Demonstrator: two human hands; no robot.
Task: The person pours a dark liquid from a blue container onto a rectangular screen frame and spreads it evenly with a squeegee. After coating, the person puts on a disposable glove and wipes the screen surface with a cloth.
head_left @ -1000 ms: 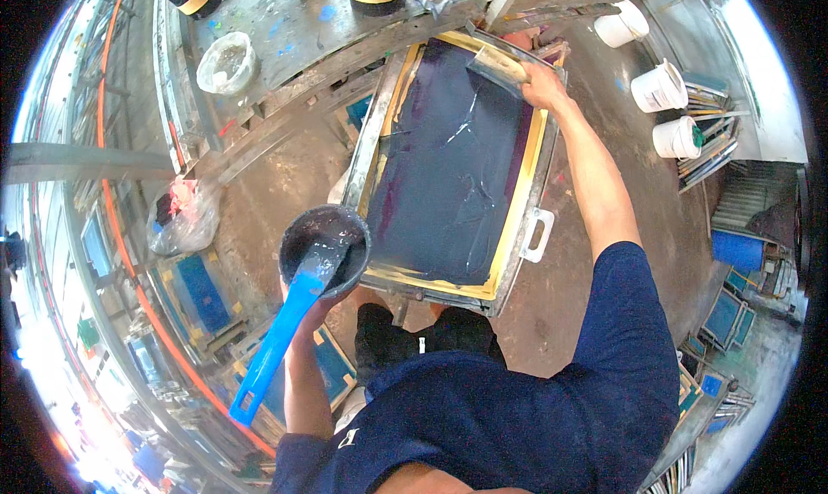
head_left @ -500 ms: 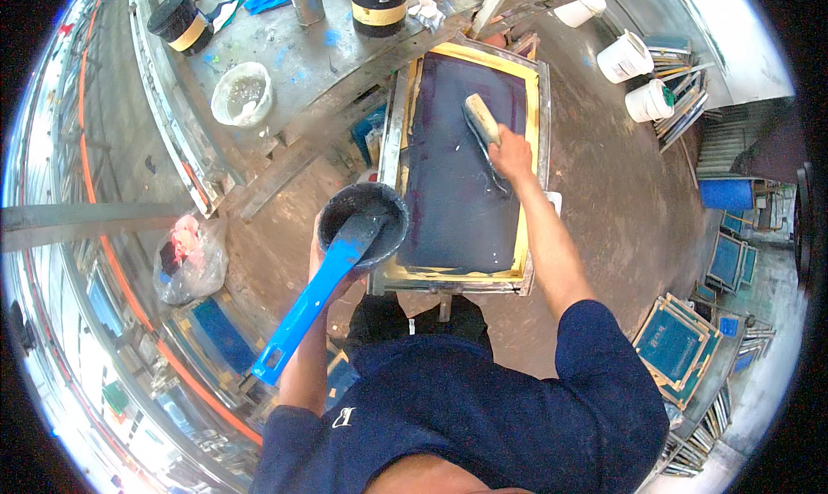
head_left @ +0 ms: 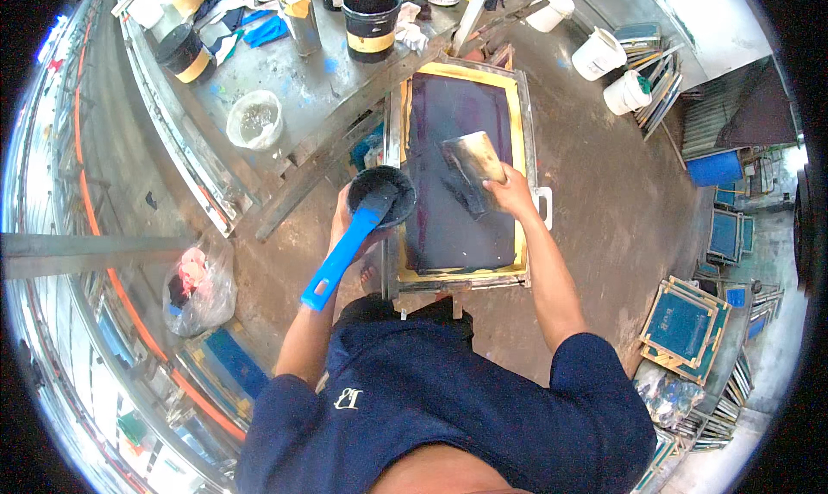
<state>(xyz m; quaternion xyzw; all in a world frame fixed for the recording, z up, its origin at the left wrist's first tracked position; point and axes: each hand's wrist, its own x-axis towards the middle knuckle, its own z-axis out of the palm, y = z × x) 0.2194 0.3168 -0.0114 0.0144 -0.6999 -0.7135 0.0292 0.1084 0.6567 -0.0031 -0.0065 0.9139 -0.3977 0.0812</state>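
My left hand (head_left: pixel 341 222) is closed round a black pot (head_left: pixel 392 211) of dark ink, in which a tool with a long blue handle (head_left: pixel 336 261) rests, jutting toward me. The pot is beside the left edge of a screen (head_left: pixel 457 253) with a dark coated mesh and yellow-taped border inside a metal frame. My right hand (head_left: pixel 511 192) grips a squeegee (head_left: pixel 473 158) with a pale wooden handle and dark blade, held tilted over the middle of the mesh, where dark streaks show beside the blade.
At the upper left, a stained metal table (head_left: pixel 310 97) bears black buckets (head_left: pixel 369 20), a clear tub (head_left: pixel 254 119) and rags. White buckets (head_left: pixel 598 54) and stacked screens (head_left: pixel 681 326) line the right. A bag of scraps (head_left: pixel 198 304) lies left; a metal beam (head_left: pixel 95 251) crosses there.
My right hand has drawn the squeegee from the screen's top right down to its middle and turned it. My left hand with the pot has shifted up and to the right in the view.
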